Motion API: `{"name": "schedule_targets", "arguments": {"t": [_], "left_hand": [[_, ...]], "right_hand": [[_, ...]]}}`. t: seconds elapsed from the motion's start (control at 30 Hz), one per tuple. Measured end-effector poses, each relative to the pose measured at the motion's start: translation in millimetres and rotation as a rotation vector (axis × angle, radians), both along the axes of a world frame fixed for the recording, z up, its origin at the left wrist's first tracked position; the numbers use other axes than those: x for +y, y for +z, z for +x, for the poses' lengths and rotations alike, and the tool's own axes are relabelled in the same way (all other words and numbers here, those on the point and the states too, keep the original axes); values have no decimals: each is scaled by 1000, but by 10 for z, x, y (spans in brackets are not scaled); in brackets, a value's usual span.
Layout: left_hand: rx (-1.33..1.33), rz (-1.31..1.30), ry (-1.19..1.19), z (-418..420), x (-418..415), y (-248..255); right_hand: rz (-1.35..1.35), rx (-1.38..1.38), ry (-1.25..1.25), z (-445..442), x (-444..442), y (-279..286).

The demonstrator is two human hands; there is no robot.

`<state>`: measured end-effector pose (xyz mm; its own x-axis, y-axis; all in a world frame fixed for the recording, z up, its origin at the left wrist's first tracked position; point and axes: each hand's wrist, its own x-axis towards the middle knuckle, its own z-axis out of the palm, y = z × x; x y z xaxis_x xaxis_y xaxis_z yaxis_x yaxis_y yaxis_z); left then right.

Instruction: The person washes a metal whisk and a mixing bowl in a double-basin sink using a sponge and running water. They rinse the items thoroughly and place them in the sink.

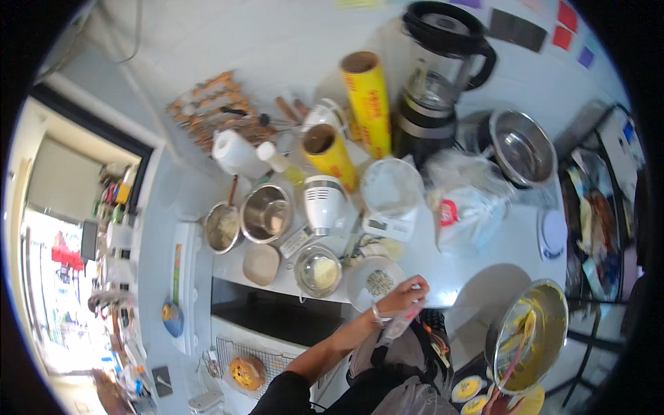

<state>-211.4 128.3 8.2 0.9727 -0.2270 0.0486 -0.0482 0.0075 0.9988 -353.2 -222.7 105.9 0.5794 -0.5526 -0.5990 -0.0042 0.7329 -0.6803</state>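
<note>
My left hand point(407, 294), with a bracelet at the wrist, is closed on a clear plastic packet point(398, 328) with pink-red marks, beside the counter's front edge. Just left of it stands a white bowl point(358, 282) holding small pale seeds or pieces. At the bottom right, my right hand point(497, 403) is partly cut off by the view and grips the pink handle of a spatula point(513, 363). The spatula's head rests inside a large metal mixing bowl point(557, 332) smeared with yellow batter. Whether that hand also holds the bowl's rim I cannot tell.
A glass bowl point(303, 282), metal bowls, a hand mixer point(324, 199), a kitchen scale point(389, 228) and a plastic bag point(467, 223) crowd the counter. Behind stand yellow film rolls point(368, 104) and a blender point(433, 78). Below, yellow-filled cups point(467, 388) sit near the mixing bowl.
</note>
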Motion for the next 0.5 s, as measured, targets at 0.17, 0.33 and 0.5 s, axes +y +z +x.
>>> {"name": "schedule_targets", "arguments": {"t": [0.17, 0.33, 0.5], "left_hand": [[844, -437, -176, -42, -131, 282], [769, -480, -316, -267, -475, -146], [918, -556, -396, -534, -1294, 203]], "right_hand": [[179, -236, -157, -675, 11, 151], [150, -89, -365, -1612, -327, -144], [173, -25, -462, -2051, -509, -1]]}}
